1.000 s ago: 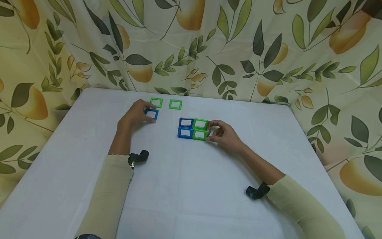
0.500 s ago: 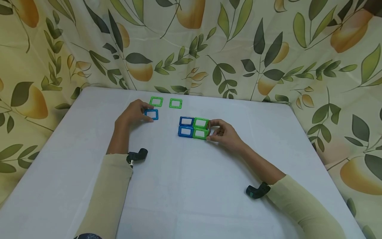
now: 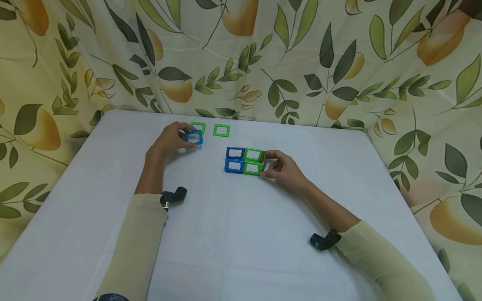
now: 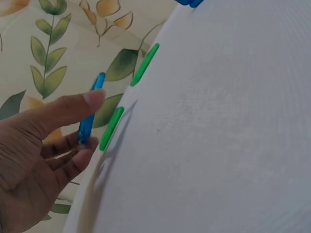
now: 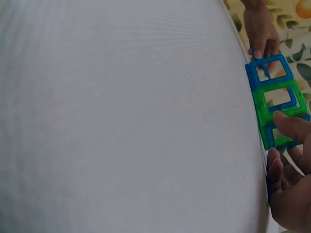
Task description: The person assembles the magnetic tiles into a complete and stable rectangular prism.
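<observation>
Pick-up step: left hand (image 3: 171,140) pinching blue square tile (image 3: 194,137), lifted; right hand (image 3: 280,167) gripping tile block (image 3: 244,161) at centre. Next, probably: carrying right, aligning edges.

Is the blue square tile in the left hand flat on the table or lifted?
Lifted: the blue tile is pinched, tilted above the table.

Soft, even room light falls on the white table (image 3: 241,234), with no glare and only faint shadows beneath the forearms. The head view is fairly sharp. Both wrist views bend the table's far edge into a curve, and the nearby fingers (image 4: 58,114) look soft.
</observation>
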The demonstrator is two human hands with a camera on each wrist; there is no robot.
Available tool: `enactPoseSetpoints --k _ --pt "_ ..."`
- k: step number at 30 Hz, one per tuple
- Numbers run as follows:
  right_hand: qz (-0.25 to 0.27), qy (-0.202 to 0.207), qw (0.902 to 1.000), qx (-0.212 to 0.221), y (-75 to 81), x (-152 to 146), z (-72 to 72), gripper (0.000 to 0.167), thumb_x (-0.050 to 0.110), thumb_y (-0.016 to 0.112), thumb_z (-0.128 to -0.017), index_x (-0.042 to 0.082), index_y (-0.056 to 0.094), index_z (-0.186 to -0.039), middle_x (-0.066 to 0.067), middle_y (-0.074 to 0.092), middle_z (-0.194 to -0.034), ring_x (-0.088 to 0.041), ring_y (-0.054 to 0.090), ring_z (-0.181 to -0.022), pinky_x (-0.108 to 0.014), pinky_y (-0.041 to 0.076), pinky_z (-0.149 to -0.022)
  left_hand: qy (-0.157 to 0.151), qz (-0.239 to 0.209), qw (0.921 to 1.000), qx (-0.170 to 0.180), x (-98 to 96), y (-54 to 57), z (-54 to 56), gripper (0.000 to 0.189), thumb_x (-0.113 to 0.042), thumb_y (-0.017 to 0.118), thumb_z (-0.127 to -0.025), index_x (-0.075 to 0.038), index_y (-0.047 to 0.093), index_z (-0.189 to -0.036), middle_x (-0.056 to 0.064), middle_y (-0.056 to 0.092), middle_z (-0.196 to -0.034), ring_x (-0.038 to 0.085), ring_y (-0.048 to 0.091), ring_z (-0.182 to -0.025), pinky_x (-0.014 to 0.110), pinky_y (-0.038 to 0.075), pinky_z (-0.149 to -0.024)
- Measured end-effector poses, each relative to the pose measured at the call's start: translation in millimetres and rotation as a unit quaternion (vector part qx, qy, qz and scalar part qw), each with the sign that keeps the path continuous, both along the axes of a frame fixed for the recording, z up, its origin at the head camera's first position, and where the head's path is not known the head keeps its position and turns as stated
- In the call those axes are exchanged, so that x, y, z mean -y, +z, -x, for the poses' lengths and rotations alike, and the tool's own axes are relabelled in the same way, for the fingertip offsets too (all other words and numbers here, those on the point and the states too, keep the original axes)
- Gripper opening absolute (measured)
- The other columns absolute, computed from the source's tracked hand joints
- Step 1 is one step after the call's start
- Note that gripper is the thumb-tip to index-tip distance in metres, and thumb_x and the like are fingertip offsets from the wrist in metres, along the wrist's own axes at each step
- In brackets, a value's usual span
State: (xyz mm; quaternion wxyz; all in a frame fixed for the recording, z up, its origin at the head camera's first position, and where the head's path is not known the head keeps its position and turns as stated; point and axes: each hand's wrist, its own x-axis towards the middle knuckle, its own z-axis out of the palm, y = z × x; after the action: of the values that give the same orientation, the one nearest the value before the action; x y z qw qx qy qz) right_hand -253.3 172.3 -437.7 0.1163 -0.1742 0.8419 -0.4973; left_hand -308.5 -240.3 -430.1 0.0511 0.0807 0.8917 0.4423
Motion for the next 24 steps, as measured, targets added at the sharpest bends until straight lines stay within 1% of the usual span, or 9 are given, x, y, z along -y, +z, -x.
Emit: enactPoseSetpoints --k 2,5,8,10,12,16,19,24 --pt "-0.001 -0.001 1.0000 0.001 0.3 0.6 0.5 0.066 0.001 0.084 -0.088 0.000 0.053 -0.146 -0.017 0.058 -0.138 -0.026 0.059 -0.093 -0.022 0.049 -0.074 -0.002 -0.014 0.9998 -0.011 -2.9 0.3 -0.5 0.057 -0.013 0.090 -0.084 -0.004 0.068 -0.136 0.019 0.060 -0.131 0.034 0.058 -0.112 0.044 0.049 -0.092" --pt "-0.005 0.002 1.0000 0.000 0.7 1.4 1.5 0.066 0.002 0.083 -0.088 0.000 0.053 -0.147 -0.018 0.058 -0.139 -0.027 0.060 -0.094 -0.022 0.049 -0.075 -0.002 -0.023 0.9994 -0.026 -8.6 -0.1 -1.7 0.058 -0.016 0.092 -0.082 -0.005 0.070 -0.134 0.017 0.063 -0.127 0.033 0.060 -0.108 0.043 0.049 -0.091" --pt "-0.006 -0.001 1.0000 0.002 0.5 2.3 2.5 0.066 0.003 0.084 -0.089 0.001 0.053 -0.147 -0.017 0.058 -0.140 -0.027 0.060 -0.094 -0.023 0.049 -0.075 -0.007 -0.025 0.9992 -0.032 -17.1 -1.8 -1.9 0.058 -0.019 0.094 -0.081 -0.006 0.071 -0.133 0.016 0.065 -0.124 0.032 0.059 -0.105 0.042 0.048 -0.089" --pt "-0.007 -0.003 1.0000 0.003 -0.3 1.8 3.6 0.066 0.003 0.084 -0.089 0.002 0.053 -0.147 -0.016 0.058 -0.140 -0.027 0.060 -0.094 -0.022 0.049 -0.075 -0.016 -0.025 0.9990 -0.035 -24.0 -3.0 -1.8 0.059 -0.021 0.094 -0.080 -0.006 0.070 -0.132 0.015 0.066 -0.124 0.031 0.058 -0.106 0.042 0.048 -0.088" --pt "-0.007 -0.007 0.9999 0.006 -1.1 1.1 4.5 0.065 0.002 0.084 -0.089 0.003 0.054 -0.146 -0.015 0.058 -0.140 -0.026 0.060 -0.093 -0.022 0.049 -0.074 -0.026 -0.027 0.9987 -0.033 -31.3 -4.4 -1.5 0.059 -0.021 0.093 -0.081 -0.006 0.069 -0.132 0.015 0.066 -0.124 0.031 0.057 -0.107 0.042 0.048 -0.088" --pt "-0.003 -0.006 1.0000 0.003 -1.8 -0.2 5.4 0.065 0.000 0.083 -0.089 0.001 0.053 -0.146 -0.017 0.057 -0.141 -0.025 0.061 -0.091 -0.023 0.050 -0.069 -0.045 -0.034 0.9982 -0.024 -43.4 -6.8 -0.7 0.060 -0.020 0.092 -0.081 -0.005 0.063 -0.132 0.016 0.067 -0.127 0.032 0.057 -0.110 0.045 0.049 -0.092" --pt "-0.002 -0.002 1.0000 -0.002 -0.9 -0.3 6.0 0.065 0.000 0.083 -0.089 0.000 0.052 -0.147 -0.020 0.056 -0.142 -0.024 0.061 -0.090 -0.024 0.050 -0.067 -0.047 -0.038 0.9981 -0.014 -48.8 -6.0 -1.0 0.060 -0.018 0.092 -0.081 -0.007 0.060 -0.131 0.015 0.067 -0.130 0.032 0.057 -0.113 0.048 0.048 -0.095" --pt "-0.003 -0.009 1.0000 0.000 0.9 -0.4 8.9 0.065 0.002 0.083 -0.089 0.002 0.053 -0.147 -0.017 0.056 -0.144 -0.024 0.061 -0.090 -0.025 0.051 -0.066 -0.051 -0.034 0.9981 -0.008 -53.5 -1.2 -2.3 0.061 -0.017 0.091 -0.080 -0.009 0.059 -0.131 0.014 0.066 -0.133 0.033 0.056 -0.117 0.050 0.048 -0.096"
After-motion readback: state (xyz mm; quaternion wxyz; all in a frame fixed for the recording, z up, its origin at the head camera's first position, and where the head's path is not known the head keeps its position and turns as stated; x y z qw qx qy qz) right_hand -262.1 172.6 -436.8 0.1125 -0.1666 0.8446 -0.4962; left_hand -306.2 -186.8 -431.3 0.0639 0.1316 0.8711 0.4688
